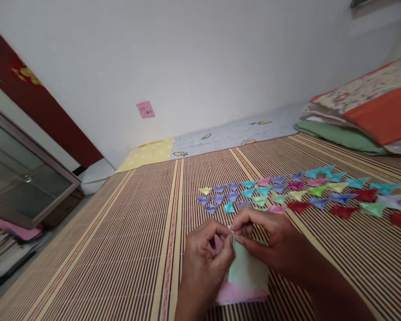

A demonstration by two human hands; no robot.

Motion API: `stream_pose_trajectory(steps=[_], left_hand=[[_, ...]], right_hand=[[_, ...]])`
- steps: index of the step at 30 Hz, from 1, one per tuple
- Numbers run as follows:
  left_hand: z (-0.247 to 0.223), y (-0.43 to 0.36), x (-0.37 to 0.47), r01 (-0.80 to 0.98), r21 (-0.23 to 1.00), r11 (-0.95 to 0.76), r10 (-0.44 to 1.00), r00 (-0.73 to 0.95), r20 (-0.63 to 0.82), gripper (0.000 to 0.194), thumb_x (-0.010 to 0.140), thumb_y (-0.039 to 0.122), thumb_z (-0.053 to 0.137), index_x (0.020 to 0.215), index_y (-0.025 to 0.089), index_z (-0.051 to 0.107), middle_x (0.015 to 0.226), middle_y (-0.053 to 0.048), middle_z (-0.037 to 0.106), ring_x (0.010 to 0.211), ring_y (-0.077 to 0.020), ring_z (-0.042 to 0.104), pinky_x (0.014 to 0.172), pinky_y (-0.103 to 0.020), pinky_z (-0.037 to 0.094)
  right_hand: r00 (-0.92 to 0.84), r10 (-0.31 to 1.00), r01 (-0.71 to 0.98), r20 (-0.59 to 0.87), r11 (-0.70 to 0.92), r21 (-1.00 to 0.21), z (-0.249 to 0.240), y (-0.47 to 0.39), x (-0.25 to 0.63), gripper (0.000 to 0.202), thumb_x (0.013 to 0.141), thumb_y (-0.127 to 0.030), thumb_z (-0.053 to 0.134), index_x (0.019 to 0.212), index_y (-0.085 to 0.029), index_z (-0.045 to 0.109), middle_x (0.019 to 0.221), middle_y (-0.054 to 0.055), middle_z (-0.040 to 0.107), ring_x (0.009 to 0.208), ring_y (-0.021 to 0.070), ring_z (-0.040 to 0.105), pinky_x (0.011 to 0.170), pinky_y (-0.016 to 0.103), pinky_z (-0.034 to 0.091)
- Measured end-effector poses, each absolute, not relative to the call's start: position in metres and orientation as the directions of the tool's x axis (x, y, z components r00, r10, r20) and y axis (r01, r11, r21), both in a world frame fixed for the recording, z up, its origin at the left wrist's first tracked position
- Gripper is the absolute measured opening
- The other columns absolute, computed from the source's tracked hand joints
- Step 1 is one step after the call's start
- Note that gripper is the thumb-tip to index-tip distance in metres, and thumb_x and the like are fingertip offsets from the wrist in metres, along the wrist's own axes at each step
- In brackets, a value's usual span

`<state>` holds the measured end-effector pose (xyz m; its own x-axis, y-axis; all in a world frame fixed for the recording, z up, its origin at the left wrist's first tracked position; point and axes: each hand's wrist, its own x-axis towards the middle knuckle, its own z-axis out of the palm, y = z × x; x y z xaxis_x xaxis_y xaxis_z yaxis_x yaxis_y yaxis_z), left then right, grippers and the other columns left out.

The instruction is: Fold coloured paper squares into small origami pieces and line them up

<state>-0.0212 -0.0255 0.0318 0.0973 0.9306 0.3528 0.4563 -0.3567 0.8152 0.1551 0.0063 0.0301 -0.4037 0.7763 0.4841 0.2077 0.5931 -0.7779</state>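
My left hand [209, 256] and my right hand [265, 236] meet at the lower middle of the head view, both closed in a pinch. Between their fingertips is the upper edge of a pale green paper [249, 265], whose lower part hangs over or rests on a pink paper stack [242, 293]. The fingers hide how the pinched edge is folded. Just beyond my hands, small folded paper pieces, such as a red one [299, 206] and a turquoise one [229, 207], lie in rows on the striped mat [137, 240].
Folded bedding [364, 133] is piled at the right against the white wall [194, 58]. A pink note [145, 109] is stuck to that wall. Past the mat's left edge are a glass-panelled cabinet door [23, 174] and a stack of papers or books [6, 247].
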Motion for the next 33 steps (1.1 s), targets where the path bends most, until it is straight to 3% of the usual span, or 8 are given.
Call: stream_pose_trajectory(steps=[3,8,14,22,26,28,33], left_hand=[[0.031,-0.026,-0.020,0.423,0.848,-0.320,0.944,0.067,0.323,0.019,0.089,0.018,0.062,0.070,0.019,0.062,0.065,0.002,0.056,0.062,-0.0128,0.050,0.058,-0.024,0.036],[0.026,-0.026,-0.019,0.208,0.961,-0.183,0.981,0.103,0.165,0.020,0.093,0.033,0.067,0.081,0.018,0.070,0.068,0.001,0.059,0.064,-0.0130,0.052,0.059,-0.023,0.040],[0.020,-0.022,-0.018,0.093,0.987,-0.128,0.992,0.015,0.127,0.026,0.094,0.039,0.066,0.084,0.016,0.074,0.068,-0.001,0.062,0.062,-0.0126,0.053,0.056,-0.022,0.041],[0.018,-0.020,-0.010,-0.135,0.987,-0.092,0.992,-0.101,0.079,0.022,0.083,0.037,0.079,0.081,0.015,0.073,0.070,-0.001,0.067,0.062,-0.0117,0.058,0.057,-0.021,0.047],[0.017,-0.020,-0.011,-0.186,0.976,-0.112,0.982,-0.168,0.081,0.027,0.082,0.039,0.081,0.077,0.016,0.070,0.069,0.000,0.065,0.061,-0.0106,0.056,0.055,-0.020,0.047],[0.015,-0.020,-0.013,-0.204,0.973,-0.107,0.977,-0.203,0.065,0.029,0.082,0.041,0.080,0.076,0.016,0.067,0.067,0.002,0.062,0.058,-0.0098,0.054,0.054,-0.019,0.046],[0.012,-0.019,-0.014,-0.207,0.971,-0.121,0.970,-0.234,0.071,0.034,0.084,0.043,0.079,0.072,0.016,0.061,0.062,0.004,0.056,0.055,-0.0085,0.049,0.051,-0.019,0.043]], right_hand=[[-0.380,0.795,0.225,0.473,0.576,-0.786,0.033,0.005,0.152,0.013,0.087,-0.010,0.062,0.088,-0.022,0.067,0.081,-0.003,0.070,0.074,0.0122,0.065,0.068,0.023,0.050],[-0.294,0.830,0.277,0.473,0.548,-0.789,0.034,0.006,0.149,0.007,0.086,-0.015,0.061,0.085,-0.021,0.065,0.072,-0.004,0.063,0.064,0.0126,0.058,0.060,0.025,0.046],[-0.285,0.861,0.272,0.422,0.495,-0.825,0.031,0.010,0.151,0.005,0.088,-0.019,0.063,0.084,-0.021,0.065,0.073,-0.003,0.064,0.065,0.0134,0.058,0.059,0.026,0.044],[-0.288,0.879,0.258,0.379,0.453,-0.853,0.027,0.011,0.151,0.012,0.093,-0.025,0.063,0.081,-0.022,0.065,0.069,-0.004,0.060,0.061,0.0136,0.054,0.058,0.027,0.040],[-0.260,0.864,0.277,0.431,0.494,-0.824,0.026,0.014,0.151,0.004,0.087,-0.025,0.069,0.087,-0.022,0.067,0.085,0.000,0.067,0.081,0.0182,0.063,0.073,0.031,0.047],[-0.226,0.870,0.297,0.438,0.489,-0.820,0.026,0.014,0.151,0.009,0.086,-0.026,0.071,0.093,-0.022,0.067,0.095,0.002,0.070,0.091,0.0206,0.064,0.081,0.033,0.048],[-0.310,0.899,0.264,0.310,0.395,-0.880,0.026,0.011,0.150,0.016,0.094,-0.034,0.063,0.084,-0.022,0.067,0.069,-0.003,0.060,0.063,0.0149,0.054,0.058,0.028,0.041]])
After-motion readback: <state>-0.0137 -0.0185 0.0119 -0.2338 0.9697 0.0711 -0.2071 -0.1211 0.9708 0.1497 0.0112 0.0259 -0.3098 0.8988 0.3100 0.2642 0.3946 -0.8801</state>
